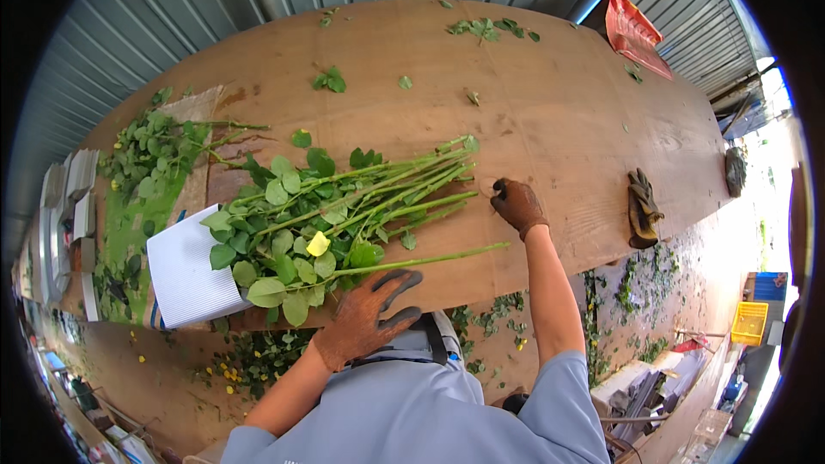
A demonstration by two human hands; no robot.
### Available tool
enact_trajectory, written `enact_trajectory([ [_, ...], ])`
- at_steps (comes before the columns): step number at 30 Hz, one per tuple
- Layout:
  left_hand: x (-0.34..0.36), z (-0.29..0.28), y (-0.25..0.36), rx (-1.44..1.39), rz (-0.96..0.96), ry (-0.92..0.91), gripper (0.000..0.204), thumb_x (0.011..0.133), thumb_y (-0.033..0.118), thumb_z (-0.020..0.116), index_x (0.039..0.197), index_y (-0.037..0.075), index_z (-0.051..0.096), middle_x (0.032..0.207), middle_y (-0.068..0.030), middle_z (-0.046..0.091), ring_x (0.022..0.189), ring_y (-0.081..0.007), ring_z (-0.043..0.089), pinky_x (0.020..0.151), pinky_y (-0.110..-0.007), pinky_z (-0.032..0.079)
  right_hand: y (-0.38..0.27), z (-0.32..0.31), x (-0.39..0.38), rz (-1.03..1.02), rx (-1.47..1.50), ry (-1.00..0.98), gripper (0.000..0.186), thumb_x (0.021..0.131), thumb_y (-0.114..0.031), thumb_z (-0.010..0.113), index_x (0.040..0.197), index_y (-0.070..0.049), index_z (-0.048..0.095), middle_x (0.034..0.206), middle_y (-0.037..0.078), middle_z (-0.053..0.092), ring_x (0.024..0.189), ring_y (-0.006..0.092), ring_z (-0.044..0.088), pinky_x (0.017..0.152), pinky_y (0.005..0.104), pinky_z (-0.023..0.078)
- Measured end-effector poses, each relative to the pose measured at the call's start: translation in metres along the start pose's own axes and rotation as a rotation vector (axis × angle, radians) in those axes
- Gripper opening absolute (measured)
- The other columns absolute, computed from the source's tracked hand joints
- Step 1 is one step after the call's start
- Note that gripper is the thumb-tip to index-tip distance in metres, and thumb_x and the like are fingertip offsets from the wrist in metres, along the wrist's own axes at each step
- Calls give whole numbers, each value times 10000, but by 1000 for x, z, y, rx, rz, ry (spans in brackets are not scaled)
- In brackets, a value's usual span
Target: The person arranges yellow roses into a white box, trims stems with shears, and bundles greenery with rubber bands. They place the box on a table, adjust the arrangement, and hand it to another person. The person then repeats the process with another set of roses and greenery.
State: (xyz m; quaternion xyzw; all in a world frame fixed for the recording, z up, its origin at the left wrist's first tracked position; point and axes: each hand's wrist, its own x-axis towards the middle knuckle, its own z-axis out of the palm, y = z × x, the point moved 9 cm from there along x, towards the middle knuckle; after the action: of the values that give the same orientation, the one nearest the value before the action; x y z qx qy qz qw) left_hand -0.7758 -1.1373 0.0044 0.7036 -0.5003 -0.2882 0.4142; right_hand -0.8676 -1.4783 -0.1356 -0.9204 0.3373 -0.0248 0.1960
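On the table lies a bunch of long green leafy stems (412,180), cut ends pointing right, with a yellow petal or bloom (318,244) among the leaves. A white corrugated sheet (196,268) wraps its left end, hiding any flower heads. One separate stem (430,257) runs along the near side. My left hand (365,314), in a brown glove with dark fingertips, is beside that stem at the near edge, fingers apart and holding nothing visible. Just right of the cut ends, my gloved right hand (518,204) is closed, fingertips pinched; a faint thin loop seems to show there.
Another leafy bunch (150,150) lies far left on green material, near stacked white-grey sheets (73,198). Loose leaves (330,79) dot the wooden table (567,120). A red tray (634,34) is at the far right, a spare glove (643,209) at the right edge. Leaves litter the floor.
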Motion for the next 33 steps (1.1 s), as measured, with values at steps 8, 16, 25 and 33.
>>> enact_trajectory([
  [8, -3, 25, -18, -34, -262, 98, 527, 837, 205, 794, 1316, 75, 617, 1246, -185, 637, 1053, -373, 649, 867, -432, 562, 8, 11, 10, -128, -144, -105, 196, 850, -176, 660, 923, -1, 711, 818, 197, 717, 750, 352, 701, 685, 459, 558],
  [16, 111, 73, 41, 187, 123, 173, 621, 799, 146, 843, 1351, 34, 581, 1230, -143, 628, 930, -241, 636, 806, -385, 563, 30, -44, -57, 46, 1152, -302, 143, 938, -152, 687, 960, -15, 653, 760, 15, 603, 664, 99, 537, 599, 279, 455],
  [25, 183, 173, 27, -552, -313, -377, 496, 906, 295, 765, 1298, 22, 630, 1035, -32, 694, 856, -105, 627, 738, -275, 533, 19, -78, -115, 21, 1460, -304, 116, 940, -136, 685, 949, -27, 645, 754, -2, 604, 682, 86, 540, 632, 252, 454],
  [33, 164, 152, 33, -295, -134, -156, 222, 933, 157, 707, 1104, 15, 701, 862, -21, 694, 751, -83, 624, 663, -247, 510, 2, -69, -151, -104, 1773, -171, 193, 927, -191, 718, 962, -39, 606, 887, 74, 613, 694, 149, 520, 610, 293, 431],
])
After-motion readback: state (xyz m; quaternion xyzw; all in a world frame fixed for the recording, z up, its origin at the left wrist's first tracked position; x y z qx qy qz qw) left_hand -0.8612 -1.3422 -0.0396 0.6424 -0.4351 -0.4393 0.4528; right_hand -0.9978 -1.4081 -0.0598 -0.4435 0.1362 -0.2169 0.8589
